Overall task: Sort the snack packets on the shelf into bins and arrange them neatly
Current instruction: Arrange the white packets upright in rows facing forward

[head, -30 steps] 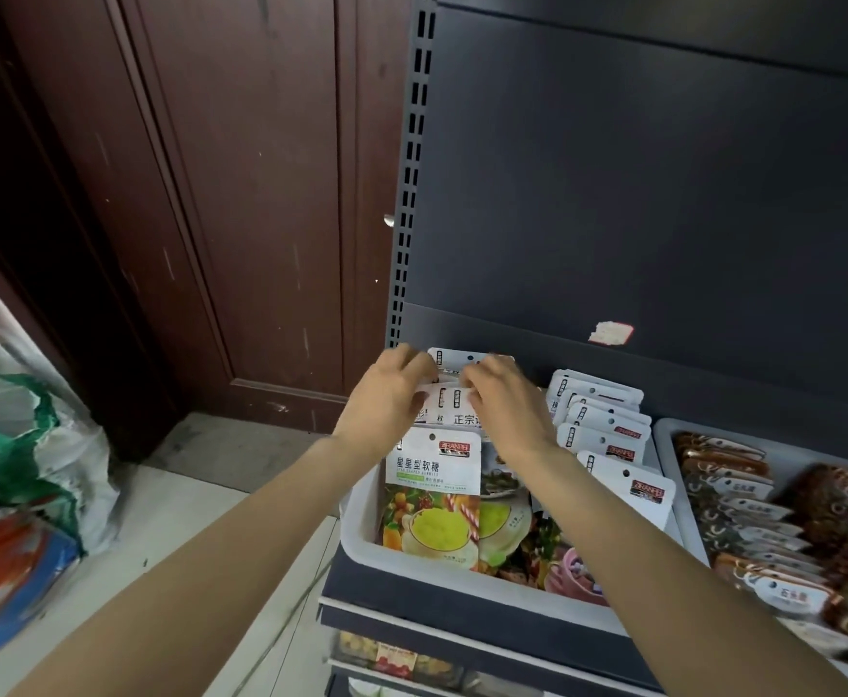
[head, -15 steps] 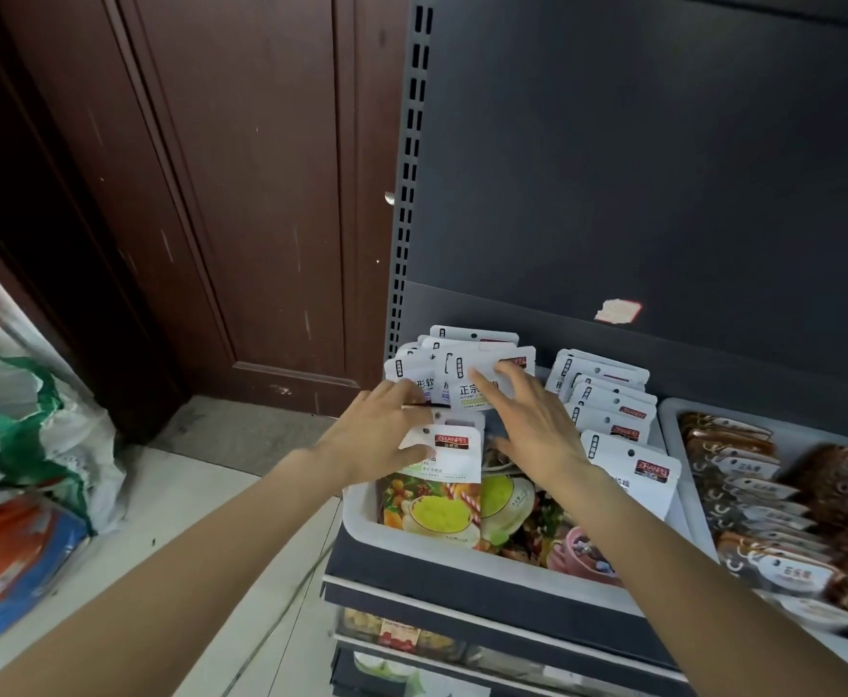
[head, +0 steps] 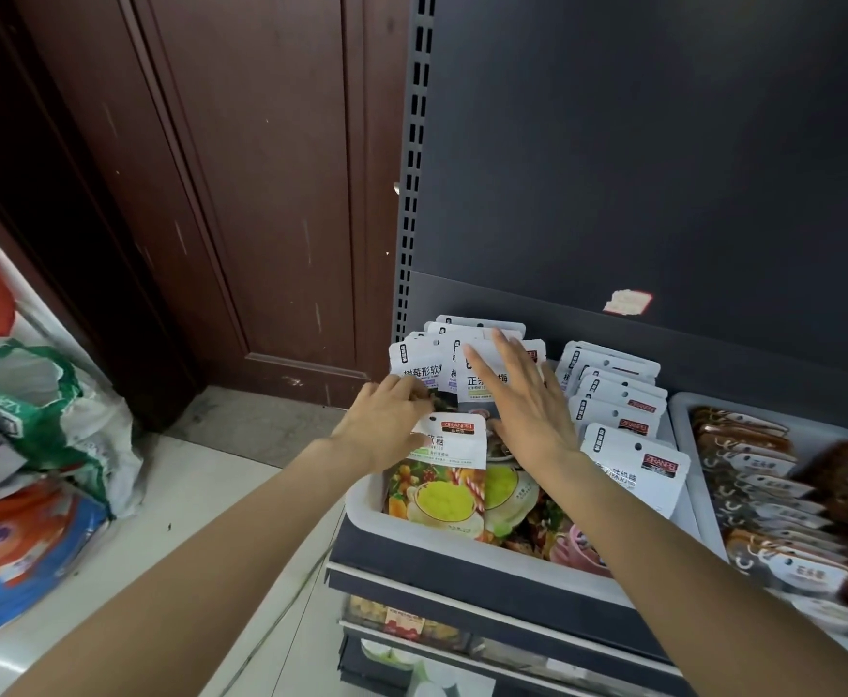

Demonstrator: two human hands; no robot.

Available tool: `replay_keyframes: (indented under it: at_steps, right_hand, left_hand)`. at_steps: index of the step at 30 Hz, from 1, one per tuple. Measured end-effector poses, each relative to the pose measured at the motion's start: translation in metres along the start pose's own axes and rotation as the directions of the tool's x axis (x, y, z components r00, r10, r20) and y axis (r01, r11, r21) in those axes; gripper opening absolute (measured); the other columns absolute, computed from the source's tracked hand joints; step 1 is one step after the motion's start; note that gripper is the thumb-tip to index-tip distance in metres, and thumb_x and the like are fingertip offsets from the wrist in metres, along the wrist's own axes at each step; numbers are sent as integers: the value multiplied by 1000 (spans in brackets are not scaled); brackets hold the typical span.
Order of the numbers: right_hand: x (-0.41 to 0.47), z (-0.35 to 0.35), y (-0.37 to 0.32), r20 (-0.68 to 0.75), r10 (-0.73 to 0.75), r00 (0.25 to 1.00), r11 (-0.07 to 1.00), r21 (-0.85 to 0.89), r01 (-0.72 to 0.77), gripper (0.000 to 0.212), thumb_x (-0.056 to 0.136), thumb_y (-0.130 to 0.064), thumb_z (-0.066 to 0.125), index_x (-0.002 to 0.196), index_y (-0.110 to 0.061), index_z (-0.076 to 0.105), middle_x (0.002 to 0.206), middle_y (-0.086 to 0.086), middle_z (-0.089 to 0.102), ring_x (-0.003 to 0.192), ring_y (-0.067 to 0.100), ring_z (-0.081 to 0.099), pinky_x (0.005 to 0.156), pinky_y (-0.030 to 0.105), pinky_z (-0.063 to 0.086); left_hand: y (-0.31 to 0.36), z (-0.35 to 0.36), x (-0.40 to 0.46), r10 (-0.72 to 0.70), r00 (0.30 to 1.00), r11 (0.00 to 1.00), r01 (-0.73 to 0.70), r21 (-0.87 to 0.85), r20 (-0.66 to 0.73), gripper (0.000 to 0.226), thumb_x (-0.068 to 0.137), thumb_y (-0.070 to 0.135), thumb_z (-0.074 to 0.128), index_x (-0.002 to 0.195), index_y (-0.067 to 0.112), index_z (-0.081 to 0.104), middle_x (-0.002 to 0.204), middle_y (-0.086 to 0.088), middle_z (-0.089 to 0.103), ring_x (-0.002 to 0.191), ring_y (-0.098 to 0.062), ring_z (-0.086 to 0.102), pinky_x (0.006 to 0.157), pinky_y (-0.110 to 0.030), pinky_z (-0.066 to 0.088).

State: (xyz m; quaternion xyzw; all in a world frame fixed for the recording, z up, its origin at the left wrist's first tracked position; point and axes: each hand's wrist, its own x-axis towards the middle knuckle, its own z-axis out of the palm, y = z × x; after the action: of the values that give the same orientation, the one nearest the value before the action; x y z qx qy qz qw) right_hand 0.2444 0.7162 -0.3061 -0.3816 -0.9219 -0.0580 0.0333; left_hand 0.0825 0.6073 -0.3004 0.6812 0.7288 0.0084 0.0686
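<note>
Now squaring up far-left stack of packets (head: 462, 359) in left bin (head: 412, 525). Right hand (head: 527, 410) flat, fingers straight, pressing stack back; left hand (head: 387, 420) curled on packet edges, grip narrow. Press evenly w/ both, tops level, no creasing.

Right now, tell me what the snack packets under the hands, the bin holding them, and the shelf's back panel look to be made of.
Snack packets: likely printed plastic film, semi-glossy; thin, flexible, with punched hang holes.
Bin: seemingly moulded plastic, pale grey, smooth with rounded rim.
Back panel: apparently painted sheet metal, dark matte; the upright beside it has punched slots.
</note>
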Motion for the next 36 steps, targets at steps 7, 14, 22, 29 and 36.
replay_keyframes:
  at_steps: [7,14,22,29,36]
  right_hand:
    - [-4,-8,10,15,-64,998,998,27,64,119,81,4,64,137,-45,-29,149,-5,-37,139,17,-30,112,39,-9]
    - [6,-24,21,-35,-134,990,976,168,138,89,85,-12,67,149,-40,13,154,6,14,142,25,14,116,40,19]
    - [-6,-44,36,-90,-121,989,811,565,150,79,89,-10,57,151,-29,11,154,-9,16,140,11,19,106,33,36]
    - [-5,-22,24,9,-153,988,967,208,148,113,82,-26,72,148,-24,-19,158,4,-16,146,22,-10,118,34,7]
    - [-20,2,6,-182,-349,919,925,91,369,102,55,20,71,144,-13,33,155,11,22,145,23,12,112,44,12]
  left_hand:
    - [5,5,7,-37,999,996,36,-78,-14,35,96,24,53,127,18,41,125,-5,59,115,-25,53,101,-37,30]
    - [8,-11,-16,-32,997,971,14,-237,-69,30,96,14,53,125,12,55,127,-9,51,118,-29,49,95,-39,42]
    - [48,-37,31,-202,927,916,65,-396,-317,23,89,7,59,112,6,60,102,-14,56,99,-35,54,81,-46,47]
    - [53,-16,19,-219,880,955,104,-279,-422,42,79,10,71,118,13,56,114,-6,57,102,-26,50,82,-37,44]
    - [26,14,-29,-139,941,990,126,-60,-307,40,71,16,80,108,17,65,112,-4,61,102,-26,56,77,-33,46]
